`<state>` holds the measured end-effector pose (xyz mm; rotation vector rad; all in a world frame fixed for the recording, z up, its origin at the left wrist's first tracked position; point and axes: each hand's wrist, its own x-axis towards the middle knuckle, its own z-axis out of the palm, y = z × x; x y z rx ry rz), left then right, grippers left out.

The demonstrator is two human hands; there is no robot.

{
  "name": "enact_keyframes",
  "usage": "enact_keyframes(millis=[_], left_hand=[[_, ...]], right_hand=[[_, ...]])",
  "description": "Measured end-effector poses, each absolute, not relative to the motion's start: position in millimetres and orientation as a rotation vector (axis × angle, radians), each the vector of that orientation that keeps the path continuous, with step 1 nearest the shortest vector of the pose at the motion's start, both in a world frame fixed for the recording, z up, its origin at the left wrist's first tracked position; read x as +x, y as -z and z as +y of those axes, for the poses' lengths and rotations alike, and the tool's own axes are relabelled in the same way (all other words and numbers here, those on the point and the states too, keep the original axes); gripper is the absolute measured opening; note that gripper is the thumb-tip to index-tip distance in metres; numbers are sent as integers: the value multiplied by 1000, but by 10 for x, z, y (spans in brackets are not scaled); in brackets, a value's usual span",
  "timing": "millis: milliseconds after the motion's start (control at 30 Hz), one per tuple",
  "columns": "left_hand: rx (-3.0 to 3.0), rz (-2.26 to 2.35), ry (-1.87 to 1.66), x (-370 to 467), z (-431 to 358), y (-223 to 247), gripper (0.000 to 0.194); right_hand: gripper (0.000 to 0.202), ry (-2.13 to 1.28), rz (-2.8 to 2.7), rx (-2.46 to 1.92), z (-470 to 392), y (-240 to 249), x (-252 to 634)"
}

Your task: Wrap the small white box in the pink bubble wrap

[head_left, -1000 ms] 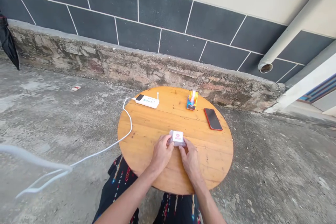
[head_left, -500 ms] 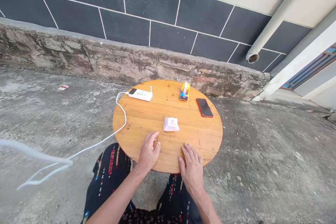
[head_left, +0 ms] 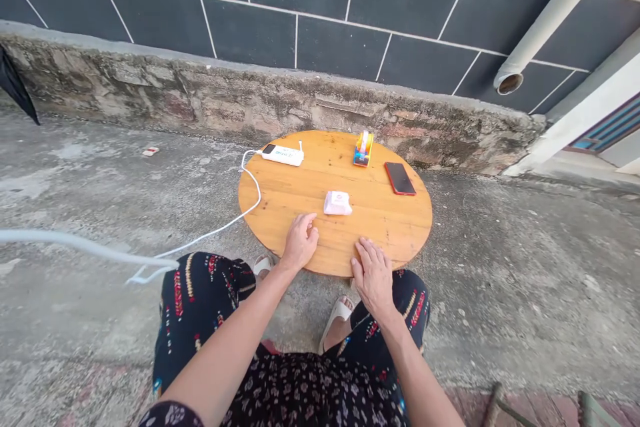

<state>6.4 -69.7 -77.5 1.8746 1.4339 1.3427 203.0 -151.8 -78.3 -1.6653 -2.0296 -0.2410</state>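
A small wrapped package [head_left: 338, 203], pinkish white with a printed label on top, lies near the middle of the tabletop [head_left: 285, 190], apart from both hands. I judge it light, its wrapping soft and perhaps a little slippery; whether the contents are fragile is hidden. The best hold looks to be fingers and thumb on opposite short sides, squeezed gently below the label.

The left hand [head_left: 301, 242] is at the near edge, left of the package, its grip loose: thumb and forefinger apart, nothing between them. The right hand [head_left: 373, 273] lies palm down over the near edge, to the package's right, its grip relaxed and holding nothing.

The round wooden surface is smooth and knotted. A yellow-and-blue tape dispenser [head_left: 363, 149] stands by the far edge, a red-rimmed smartphone [head_left: 400, 179] lies toward the right edge, and a white power strip [head_left: 284, 155] sits at the far left, its cord dropping over the left edge. Beyond are rough concrete ground [head_left: 480, 260], a stone footing [head_left: 240, 97] and dark wall tiles [head_left: 330, 47].
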Motion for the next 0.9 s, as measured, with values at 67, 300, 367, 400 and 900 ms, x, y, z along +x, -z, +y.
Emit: enact_keyframes(millis=[67,300,367,400,900], left_hand=[[1871,1430,-1354,65,-690,779,24],[1841,1396,-1380,62,-724,725,31],[1822,1380,-1389,64,-738,713,35],[1809,1372,-1391,65,-744,710,35],[1399,1289,-1343,255,-471,509,38]], right_hand=[[37,247,-2037,-1658,-1533,791,2036],[37,293,-2036,-1672,-1536,767,2012],[37,310,-2041,-1678,-1534,762,2003],[37,319,-2043,-1682,-1532,764,2000],[55,-523,-1491,-1550,-1114,603,2024]])
